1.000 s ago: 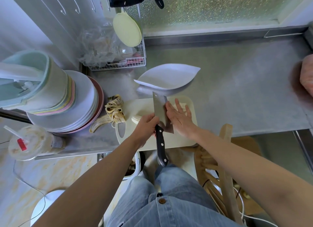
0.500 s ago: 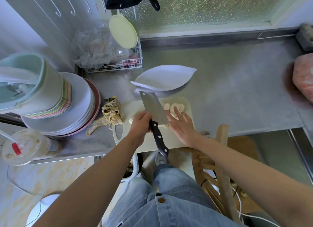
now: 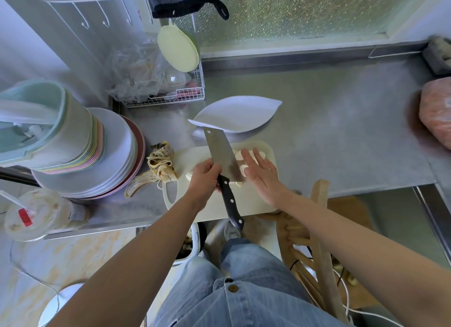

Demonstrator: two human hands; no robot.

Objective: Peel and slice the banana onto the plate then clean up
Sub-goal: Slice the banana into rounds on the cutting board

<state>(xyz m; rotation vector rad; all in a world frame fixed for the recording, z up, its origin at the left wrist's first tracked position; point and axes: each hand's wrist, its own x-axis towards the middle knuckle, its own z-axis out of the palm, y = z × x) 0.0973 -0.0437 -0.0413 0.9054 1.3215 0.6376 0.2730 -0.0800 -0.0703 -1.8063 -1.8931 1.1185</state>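
**Head view: cleaver over the sliced banana, risks and materials**

Left hand (image 3: 203,180) was clamped around the cleaver (image 3: 220,153) where the black riveted handle met the blade. The flat face was turned up toward the camera. The blade's lower corner was blurred, so contact with the cutting board (image 3: 253,204) could not be told.

Right hand (image 3: 263,177) lay flat with fingers spread, just beside the blade and partly over the banana slices (image 3: 238,155). The slices sat on the far right part of the board. A pale piece (image 3: 188,176), probably an uncut end, showed left of the left hand. The plate (image 3: 239,116) held nothing and stood just beyond the board.

Risks, as judged:
- The right fingertips were close to the cutting edge, so a slip of the blade could nick them.
- The slices looked moist and soft. Carried on smooth steel, they might slide off onto the counter (image 3: 341,131).
- The board's near edge appeared to overhang the counter front, so downward pressure there might tip it.
- The blade tip overlapped the plate rim in view, so a forward push could knock the plate.

Materials:
- Cleaver: broad rectangular steel, dull sheen, with a hole in the far corner.
- Board: cream plastic with rounded corners and a slot handle.
- Plate: white, glossy and leaf-shaped, with pointed ends.
- Banana peel (image 3: 161,166): limp, stringy, yellow-brown, lying on the counter left of the board.
- Counter: brushed metal.
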